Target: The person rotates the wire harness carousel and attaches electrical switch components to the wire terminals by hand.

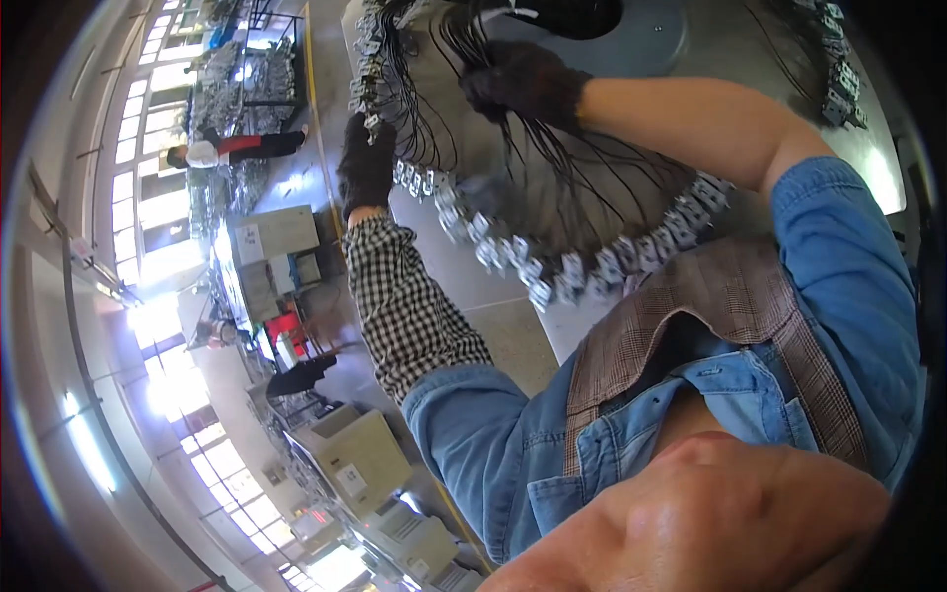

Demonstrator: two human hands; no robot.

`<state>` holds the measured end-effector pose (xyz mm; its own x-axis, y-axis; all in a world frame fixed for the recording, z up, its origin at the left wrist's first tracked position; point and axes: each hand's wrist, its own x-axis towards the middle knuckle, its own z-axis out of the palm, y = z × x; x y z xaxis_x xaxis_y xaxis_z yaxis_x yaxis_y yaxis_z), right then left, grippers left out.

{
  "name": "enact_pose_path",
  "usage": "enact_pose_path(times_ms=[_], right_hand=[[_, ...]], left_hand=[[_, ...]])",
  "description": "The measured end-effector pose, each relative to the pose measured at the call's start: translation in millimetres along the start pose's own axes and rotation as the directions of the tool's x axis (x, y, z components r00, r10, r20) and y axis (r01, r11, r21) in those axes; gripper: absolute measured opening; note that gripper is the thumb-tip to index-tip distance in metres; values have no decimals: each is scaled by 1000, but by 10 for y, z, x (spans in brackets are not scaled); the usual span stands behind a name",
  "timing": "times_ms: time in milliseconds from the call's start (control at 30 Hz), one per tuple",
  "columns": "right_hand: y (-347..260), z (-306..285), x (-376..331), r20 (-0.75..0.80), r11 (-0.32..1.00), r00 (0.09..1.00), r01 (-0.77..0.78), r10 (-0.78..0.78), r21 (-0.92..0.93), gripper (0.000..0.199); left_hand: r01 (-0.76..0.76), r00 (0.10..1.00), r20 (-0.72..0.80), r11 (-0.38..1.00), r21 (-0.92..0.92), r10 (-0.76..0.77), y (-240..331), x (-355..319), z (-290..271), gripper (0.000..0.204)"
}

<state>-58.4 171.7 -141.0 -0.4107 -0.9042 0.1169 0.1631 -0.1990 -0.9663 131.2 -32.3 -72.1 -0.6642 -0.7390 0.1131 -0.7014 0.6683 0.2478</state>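
My right hand (518,84), in a dark knit glove, is closed round a bundle of thin black wires (552,148) above the grey table. The wires fan out toward a curved row of small silvery metal brackets (602,264) along the table's near edge. Farther left, my left hand (367,168), gloved too and with a black-and-white checked sleeve, is at the table's left edge. Its fingertips are closed at a small metal bracket (372,122), beside more brackets and black wires (409,84). The fingers of the left hand show only in part.
The grey table (464,232) has a round disc (656,39) with a dark opening at its far side. More brackets (840,89) lie at the far right. Beyond the left edge are a floor with a yellow line, pale cabinets (350,464), loaded racks and another person (237,148).
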Motion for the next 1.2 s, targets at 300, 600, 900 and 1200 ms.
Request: enact_pose_path(times_ms=[300,600,900,1200], right_hand=[[1018,-439,1178,-86,624,664,640,-742,-448,29],[-1177,-1765,-344,450,500,874,311,183,-808,84],[-901,-4901,-1982,101,232,987,70,125,-970,84],[-536,-4821,-2168,598,7,796,601,-99,-799,84]], left_hand=[[-281,959,-68,956,-84,276,1095,-1012,-23,64],[-480,876,16,876,-47,481,1157,-856,752,56],[-223,944,-263,973,-61,199,2693,-1076,918,37],[-239,925,193,896,-376,327,5193,-1681,2350,82]])
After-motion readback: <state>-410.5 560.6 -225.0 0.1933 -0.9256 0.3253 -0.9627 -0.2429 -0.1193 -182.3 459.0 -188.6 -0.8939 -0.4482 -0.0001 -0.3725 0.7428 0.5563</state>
